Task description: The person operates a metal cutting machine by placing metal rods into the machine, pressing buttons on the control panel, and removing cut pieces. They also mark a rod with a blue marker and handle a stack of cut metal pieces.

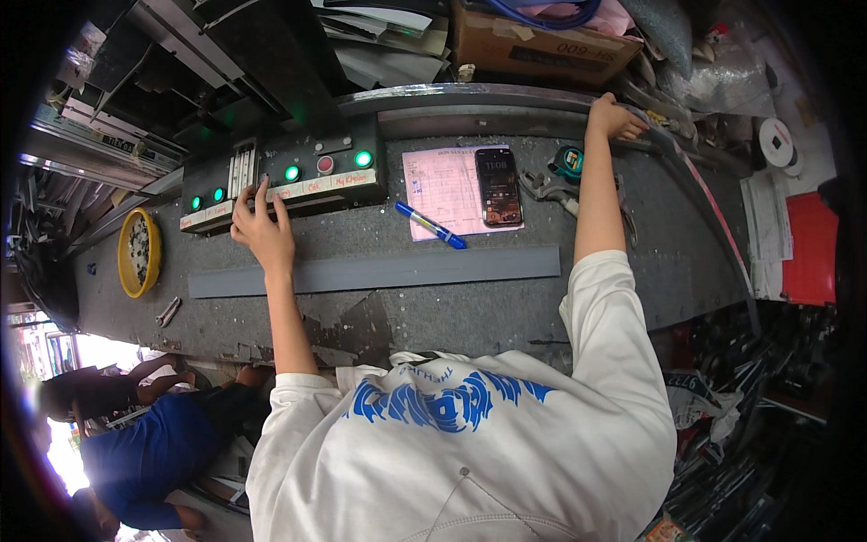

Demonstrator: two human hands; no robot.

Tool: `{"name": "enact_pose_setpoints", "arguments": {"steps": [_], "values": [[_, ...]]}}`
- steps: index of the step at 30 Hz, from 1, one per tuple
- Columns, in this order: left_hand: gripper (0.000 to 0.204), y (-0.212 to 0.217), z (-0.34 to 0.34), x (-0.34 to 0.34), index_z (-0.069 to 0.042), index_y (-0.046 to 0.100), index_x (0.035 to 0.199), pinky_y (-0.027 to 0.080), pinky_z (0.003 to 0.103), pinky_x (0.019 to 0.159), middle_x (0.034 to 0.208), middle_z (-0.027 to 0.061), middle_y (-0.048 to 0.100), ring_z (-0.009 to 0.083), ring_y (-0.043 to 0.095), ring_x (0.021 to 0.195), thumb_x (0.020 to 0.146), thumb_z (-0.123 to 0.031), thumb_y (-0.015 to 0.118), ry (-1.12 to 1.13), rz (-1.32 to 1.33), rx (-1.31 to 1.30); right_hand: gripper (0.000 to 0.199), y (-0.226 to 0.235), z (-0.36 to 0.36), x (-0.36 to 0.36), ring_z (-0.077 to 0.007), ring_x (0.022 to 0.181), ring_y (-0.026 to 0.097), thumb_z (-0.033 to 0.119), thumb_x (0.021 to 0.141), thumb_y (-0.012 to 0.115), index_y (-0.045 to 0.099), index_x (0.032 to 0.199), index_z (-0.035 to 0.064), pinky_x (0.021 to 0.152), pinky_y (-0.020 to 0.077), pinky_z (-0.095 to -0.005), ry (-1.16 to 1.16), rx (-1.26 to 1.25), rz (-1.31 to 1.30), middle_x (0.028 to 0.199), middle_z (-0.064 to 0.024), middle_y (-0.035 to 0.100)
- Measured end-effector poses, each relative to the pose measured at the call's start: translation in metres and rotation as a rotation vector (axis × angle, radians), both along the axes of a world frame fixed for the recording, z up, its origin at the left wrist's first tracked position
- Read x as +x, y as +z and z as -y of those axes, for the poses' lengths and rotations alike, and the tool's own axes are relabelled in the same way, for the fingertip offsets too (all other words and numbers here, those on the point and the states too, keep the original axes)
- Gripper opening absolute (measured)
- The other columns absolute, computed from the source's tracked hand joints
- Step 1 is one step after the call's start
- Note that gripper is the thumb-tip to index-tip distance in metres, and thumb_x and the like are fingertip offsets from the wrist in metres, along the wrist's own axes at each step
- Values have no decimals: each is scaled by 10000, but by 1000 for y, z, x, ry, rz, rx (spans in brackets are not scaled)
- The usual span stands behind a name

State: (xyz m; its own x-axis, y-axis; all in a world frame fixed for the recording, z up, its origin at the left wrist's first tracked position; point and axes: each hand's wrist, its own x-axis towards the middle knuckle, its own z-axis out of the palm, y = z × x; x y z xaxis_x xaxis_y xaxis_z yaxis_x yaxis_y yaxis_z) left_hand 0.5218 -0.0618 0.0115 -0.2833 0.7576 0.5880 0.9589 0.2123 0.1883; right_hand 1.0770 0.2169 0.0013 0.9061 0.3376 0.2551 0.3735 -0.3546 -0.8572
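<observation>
My left hand (262,226) reaches to the black control panel (298,176). Its fingers are spread and the fingertips touch the panel's front, just left of a lit green button (292,172). It holds nothing. A red button (325,164) and another green one (363,159) sit further right on the panel. My right hand (614,117) is stretched to the far side of the bench, with its fingers curled over the curved metal rail (506,93). A long grey flat strip (375,271) lies on the grey bench (686,262) between my arms.
A pink paper form (442,194) carries a dark phone (498,187) and a blue pen (431,225). A tape measure (567,163) and a wrench (549,190) lie beside my right forearm. A yellow bowl (138,253) of small parts stands at the left. Another person in blue (144,443) crouches at the lower left.
</observation>
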Motion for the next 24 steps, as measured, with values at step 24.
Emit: {"name": "enact_pose_setpoints", "arguments": {"steps": [24], "values": [[511,-33,6,8,-206,413,1520,11,643,1142,1653,45,214,252,285,1492,1023,-317,467,110,23,-68,1168,-16,-18,15,-463,1269,356,321,651,697,47,1419,-273,1137,242,-487,-115,-41,48,1407,-425,271]]}}
